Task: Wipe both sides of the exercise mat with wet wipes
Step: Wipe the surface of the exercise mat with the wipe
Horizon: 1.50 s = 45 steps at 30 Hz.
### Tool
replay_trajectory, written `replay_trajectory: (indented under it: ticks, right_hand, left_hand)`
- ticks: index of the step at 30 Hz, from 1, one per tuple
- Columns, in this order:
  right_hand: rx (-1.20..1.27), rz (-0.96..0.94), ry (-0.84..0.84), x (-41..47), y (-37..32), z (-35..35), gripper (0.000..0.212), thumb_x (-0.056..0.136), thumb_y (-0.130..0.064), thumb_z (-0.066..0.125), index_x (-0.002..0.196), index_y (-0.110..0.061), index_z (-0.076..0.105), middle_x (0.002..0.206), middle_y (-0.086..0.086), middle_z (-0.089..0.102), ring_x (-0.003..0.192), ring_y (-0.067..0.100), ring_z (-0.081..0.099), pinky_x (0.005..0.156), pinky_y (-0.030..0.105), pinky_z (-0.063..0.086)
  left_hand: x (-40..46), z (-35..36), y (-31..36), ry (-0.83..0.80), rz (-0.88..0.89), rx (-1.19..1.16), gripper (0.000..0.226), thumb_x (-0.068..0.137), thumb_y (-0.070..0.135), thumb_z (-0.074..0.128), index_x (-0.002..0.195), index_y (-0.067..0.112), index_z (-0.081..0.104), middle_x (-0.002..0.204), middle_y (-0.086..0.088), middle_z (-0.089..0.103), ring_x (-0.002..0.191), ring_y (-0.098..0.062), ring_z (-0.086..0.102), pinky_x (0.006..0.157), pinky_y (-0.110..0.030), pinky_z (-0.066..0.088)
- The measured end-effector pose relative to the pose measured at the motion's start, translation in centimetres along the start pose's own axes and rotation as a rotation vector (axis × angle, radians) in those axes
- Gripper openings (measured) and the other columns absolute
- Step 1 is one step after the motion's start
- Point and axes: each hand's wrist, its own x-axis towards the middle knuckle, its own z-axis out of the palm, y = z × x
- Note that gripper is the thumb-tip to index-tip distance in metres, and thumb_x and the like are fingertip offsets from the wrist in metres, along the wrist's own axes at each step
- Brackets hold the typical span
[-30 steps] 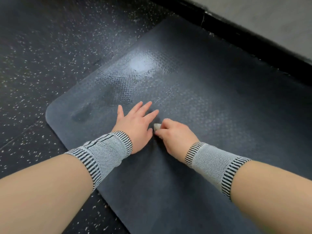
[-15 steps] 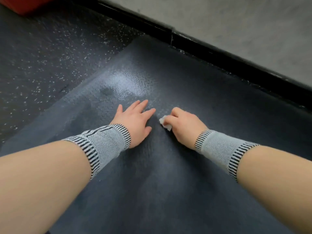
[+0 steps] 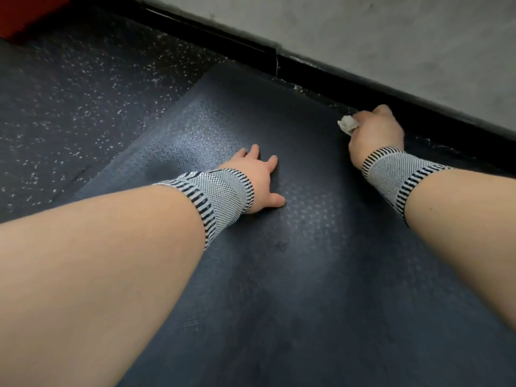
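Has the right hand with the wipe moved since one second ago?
Yes. The right hand, gripping the wet wipe, went from beside the left hand toward the black baseboard.

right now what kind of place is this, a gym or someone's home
Most likely a gym or workout room. The floor is dark rubber flecked with white, typical of gym flooring, an exercise mat lies on it beside a plain grey wall with a black baseboard, and a red object shows at the far corner.
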Motion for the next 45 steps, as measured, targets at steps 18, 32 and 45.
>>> replay_trajectory:
  ticks: [18, 32, 45]
  right_hand:
    - [-0.063, 0.192, -0.235, 2.8, -1.0, -0.2, 0.039, 0.093, -0.015, 0.048, 0.132, -0.015, 0.055, 0.126, 0.014, 0.052, 0.115, 0.036, 0.051, 0.093, 0.03, 0.04]
    - [0.127, -0.091, -0.133, -1.0, -0.1, -1.6, 0.032, 0.093, -0.022, 0.049, 0.121, -0.014, 0.061, 0.112, 0.012, 0.053, 0.1, 0.03, 0.055, 0.082, 0.027, 0.04]
    - [0.324, -0.048, -0.12, -8.8, 1.5, -2.4, 0.009, 0.091, -0.023, 0.05, 0.098, -0.018, 0.051, 0.08, -0.007, 0.051, 0.067, 0.004, 0.05, 0.059, 0.019, 0.043]
  left_hand:
    - [0.8, 0.0, -0.2, -0.143, 0.031, -0.161, 0.113, 0.084, 0.048, 0.071, 0.155, 0.022, -0.013, 0.158, -0.014, -0.03, 0.147, -0.037, -0.019, 0.117, -0.058, 0.015]
    - [0.6, -0.9, 1.0, -0.162, -0.053, -0.014, 0.114, 0.083, 0.054, 0.069, 0.155, 0.023, -0.014, 0.16, -0.015, -0.023, 0.149, -0.037, -0.013, 0.119, -0.052, 0.019]
    - [0.0, -1.1, 1.4, -0.115, -0.105, 0.014, 0.115, 0.08, 0.056, 0.071, 0.156, 0.024, -0.008, 0.163, -0.013, -0.014, 0.15, -0.036, -0.006, 0.12, -0.047, 0.014]
